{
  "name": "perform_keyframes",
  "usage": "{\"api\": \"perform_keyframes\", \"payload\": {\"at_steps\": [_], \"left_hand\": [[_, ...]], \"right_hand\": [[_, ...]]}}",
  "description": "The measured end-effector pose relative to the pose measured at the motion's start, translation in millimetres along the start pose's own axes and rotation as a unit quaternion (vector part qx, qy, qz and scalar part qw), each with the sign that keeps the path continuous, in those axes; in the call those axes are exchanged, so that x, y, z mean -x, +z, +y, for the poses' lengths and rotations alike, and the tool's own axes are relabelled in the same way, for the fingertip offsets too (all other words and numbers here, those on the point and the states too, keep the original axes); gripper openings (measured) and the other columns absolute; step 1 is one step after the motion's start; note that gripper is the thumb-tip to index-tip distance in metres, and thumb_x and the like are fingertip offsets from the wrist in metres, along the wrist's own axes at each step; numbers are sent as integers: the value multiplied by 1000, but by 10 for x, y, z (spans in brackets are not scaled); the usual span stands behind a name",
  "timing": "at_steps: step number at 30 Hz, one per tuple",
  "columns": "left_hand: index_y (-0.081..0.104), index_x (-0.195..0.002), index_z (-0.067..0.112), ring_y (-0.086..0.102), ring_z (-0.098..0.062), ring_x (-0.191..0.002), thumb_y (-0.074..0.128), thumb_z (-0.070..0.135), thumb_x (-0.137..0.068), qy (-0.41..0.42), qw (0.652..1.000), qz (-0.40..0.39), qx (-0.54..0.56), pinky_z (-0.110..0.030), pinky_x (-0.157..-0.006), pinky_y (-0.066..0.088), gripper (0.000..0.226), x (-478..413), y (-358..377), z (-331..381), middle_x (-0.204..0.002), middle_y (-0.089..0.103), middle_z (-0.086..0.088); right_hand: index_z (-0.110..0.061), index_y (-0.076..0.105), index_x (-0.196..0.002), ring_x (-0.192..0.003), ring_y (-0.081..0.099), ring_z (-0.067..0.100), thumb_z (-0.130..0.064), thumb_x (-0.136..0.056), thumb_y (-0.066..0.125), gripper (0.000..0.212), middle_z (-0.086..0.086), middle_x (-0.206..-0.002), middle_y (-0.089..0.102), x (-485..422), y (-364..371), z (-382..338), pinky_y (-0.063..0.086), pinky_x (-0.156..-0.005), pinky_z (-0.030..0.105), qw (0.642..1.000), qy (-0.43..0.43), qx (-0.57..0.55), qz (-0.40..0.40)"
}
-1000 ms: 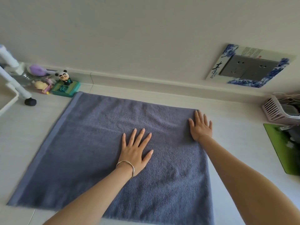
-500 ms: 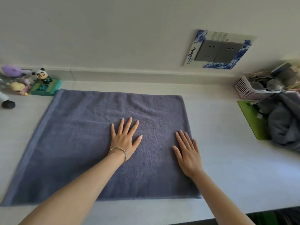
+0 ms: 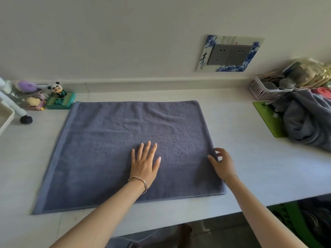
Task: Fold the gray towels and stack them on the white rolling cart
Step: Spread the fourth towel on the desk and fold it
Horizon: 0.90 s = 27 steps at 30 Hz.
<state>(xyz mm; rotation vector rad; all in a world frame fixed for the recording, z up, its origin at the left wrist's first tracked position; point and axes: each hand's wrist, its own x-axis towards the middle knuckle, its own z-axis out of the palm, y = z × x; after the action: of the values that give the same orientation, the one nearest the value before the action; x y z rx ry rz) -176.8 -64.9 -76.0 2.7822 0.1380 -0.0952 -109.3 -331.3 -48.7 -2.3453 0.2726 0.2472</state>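
A gray towel (image 3: 125, 144) lies spread flat on the white counter (image 3: 259, 167). My left hand (image 3: 145, 163) presses flat on the towel's middle, fingers straight and spread. At the towel's right edge my right hand (image 3: 223, 163) rests with its fingers loosely curled; the edge still lies flat on the counter. A heap of unfolded gray towels (image 3: 308, 119) sits at the far right. Part of the white rolling cart (image 3: 6, 115), with a white post and a black wheel (image 3: 26, 119), shows at the left edge.
Small toys and a panda figure on a green box (image 3: 60, 99) stand at the back left. A pink basket (image 3: 268, 90) full of items and a green mat (image 3: 268, 119) lie at the right. The counter's front edge (image 3: 197, 222) runs close to me.
My right hand slid from the towel's far right corner back along the right edge toward me, and its fingers went from flat to loosely curled. My left hand stayed flat on the towel.
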Motion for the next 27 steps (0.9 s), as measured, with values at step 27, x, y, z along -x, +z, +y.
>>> {"api": "perform_keyframes", "payload": {"at_steps": [27], "left_hand": [[37, -141, 6, 35, -25, -136, 32, 28, -101, -291, 866, 165, 371, -33, -111, 25, 46, 599, -924, -1540, -146, 39, -10]], "right_hand": [[-18, 52, -131, -122, 46, 21, -35, -98, 43, 38, 5, -135, 47, 526, 1818, -2265, 39, -102, 34, 936, -246, 120, -221]]}}
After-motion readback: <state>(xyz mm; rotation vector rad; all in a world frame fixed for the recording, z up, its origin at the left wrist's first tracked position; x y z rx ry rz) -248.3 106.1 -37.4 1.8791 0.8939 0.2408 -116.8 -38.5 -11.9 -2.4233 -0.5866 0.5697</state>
